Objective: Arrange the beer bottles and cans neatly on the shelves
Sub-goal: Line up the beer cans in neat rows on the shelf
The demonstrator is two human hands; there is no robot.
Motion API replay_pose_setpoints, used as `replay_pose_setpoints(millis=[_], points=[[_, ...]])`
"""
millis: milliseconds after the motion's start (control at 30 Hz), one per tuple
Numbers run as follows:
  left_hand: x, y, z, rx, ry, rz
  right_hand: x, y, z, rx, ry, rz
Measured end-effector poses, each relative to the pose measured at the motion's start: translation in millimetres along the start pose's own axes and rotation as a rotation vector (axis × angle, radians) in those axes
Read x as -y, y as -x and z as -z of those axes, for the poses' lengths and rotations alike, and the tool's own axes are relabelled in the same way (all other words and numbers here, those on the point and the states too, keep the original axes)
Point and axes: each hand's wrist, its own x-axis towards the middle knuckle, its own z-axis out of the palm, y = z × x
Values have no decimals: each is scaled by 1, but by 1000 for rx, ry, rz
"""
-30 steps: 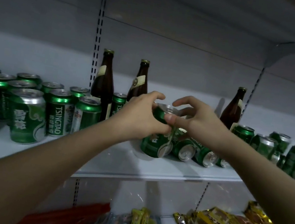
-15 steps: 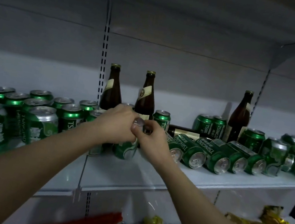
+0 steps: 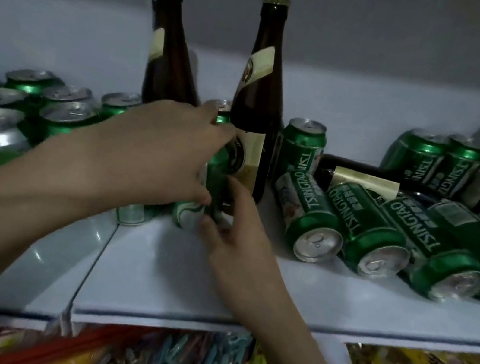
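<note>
Both hands have carried the green can (image 3: 196,206) leftward onto the shelf (image 3: 183,283); left hand (image 3: 141,159) wraps it, right hand (image 3: 237,229) fingertips touch its base, loosely spread.

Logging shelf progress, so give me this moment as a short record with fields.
left hand: left hand grips the upright green can
right hand: right hand, fingers relaxed, touches the same can low down
standing bottles: two brown bottles behind the can
lying cans: row of green cans on their sides to the right
lying bottle: one brown bottle flat behind that row
</note>
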Motion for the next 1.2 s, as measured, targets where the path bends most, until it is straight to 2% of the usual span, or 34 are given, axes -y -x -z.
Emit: replay_pose_setpoints(millis=[167, 333, 400, 467, 533, 567, 600, 667, 733, 833, 900, 1000, 1200], points=[[-9, 1, 3, 99, 36, 63, 12, 3, 1, 7, 40, -46], [-22, 10, -6, 80, 181, 162, 16, 3, 4, 3, 86, -29], [-38, 18, -3, -56, 286, 191, 24, 3, 9, -42, 21, -64], [-61, 31, -2, -346, 480, 206, 34, 10, 15, -122, -56, -100], [-85, 41, -9, -656, 654, 250, 42, 27, 24, -231, -88, 0], [-95, 44, -13, -737, 751, 293, 44, 37, 31, -290, -98, 67], [-104, 44, -17, -755, 869, 347, 45, 46, 40, -339, -111, 121], [-119, 39, -24, -651, 1120, 453, 43, 58, 63, -427, -31, 183], [-130, 30, -27, -443, 1307, 497, 43, 58, 88, -455, 191, 201], [-135, 21, -33, -166, 1465, 497, 42, 51, 109, -291, 500, 134], [-133, 22, -37, -73, 1502, 460, 39, 49, 109, -170, 660, 84], [-128, 26, -45, -17, 1466, 394, 33, 51, 97, -127, 775, 73], [-117, 25, -56, -75, 1566, 448, 11, 52, 78, -301, 692, 187]])
